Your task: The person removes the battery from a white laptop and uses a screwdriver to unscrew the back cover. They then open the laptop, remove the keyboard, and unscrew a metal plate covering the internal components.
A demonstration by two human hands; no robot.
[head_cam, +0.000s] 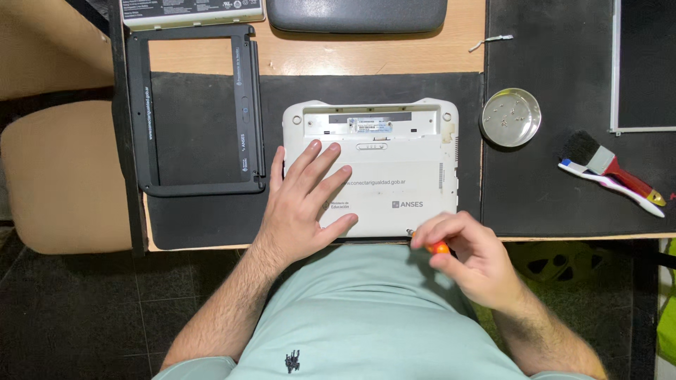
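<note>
A small white laptop (394,151) lies upside down on a black mat (204,211), its battery bay empty at the far edge. My left hand (306,204) rests flat on its left half, fingers spread. At the laptop's near right corner, my right hand (465,257) grips a small orange-handled screwdriver (438,247). The metal tip touches the case near that corner.
A black screen bezel frame (193,105) lies left of the laptop. A round metal dish (511,117) holding screws sits to the right, with a paintbrush (609,165) and a toothbrush (611,184) beyond. A dark pad (355,14) and a flat panel (644,67) lie at the back.
</note>
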